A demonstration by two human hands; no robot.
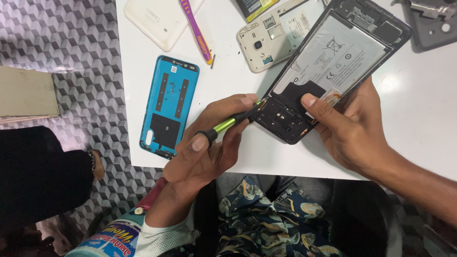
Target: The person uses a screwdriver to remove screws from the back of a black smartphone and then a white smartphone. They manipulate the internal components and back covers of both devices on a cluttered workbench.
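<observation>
- A patterned fabric (257, 214) of dark blue with pale leaf shapes covers the person's lap at 6 o'clock, nearest the camera; a round plastic container (107, 240) with a colourful label is cut off at the bottom edge at 7 o'clock.
- The left hand (209, 143) is curled tightly around a screwdriver (223, 126) with a black rounded cap and a glossy lime-green shaft; the thumb presses on the cap.
- The driver's tip meets the lower corner of the opened phone (328, 66) near centre, but fingers hide the exact contact spot.
- The right hand (352, 128) clamps that phone's lower end, thumb flat on the black inner plate, the other fingers tucked beneath and out of sight.
- The opened phone lies tilted on the white table (419, 123) at 1 o'clock, showing a smooth grey battery and a matte black frame; its top corner nearly reaches the frame edge.
- A glossy turquoise back cover (169, 104) lies inside-up at 10 o'clock, with black adhesive strips.
- A cream back cover (157, 21) and a purple toothbrush (196, 31) lie at 11 o'clock, both cut off at the top.
- A small white phone body (271, 40) lies at 12 o'clock, partly under the opened phone.
- A grey metal piece (435, 21) at 2 o'clock is too cropped to identify.
- The floor (71, 43) has a grey cube pattern.
</observation>
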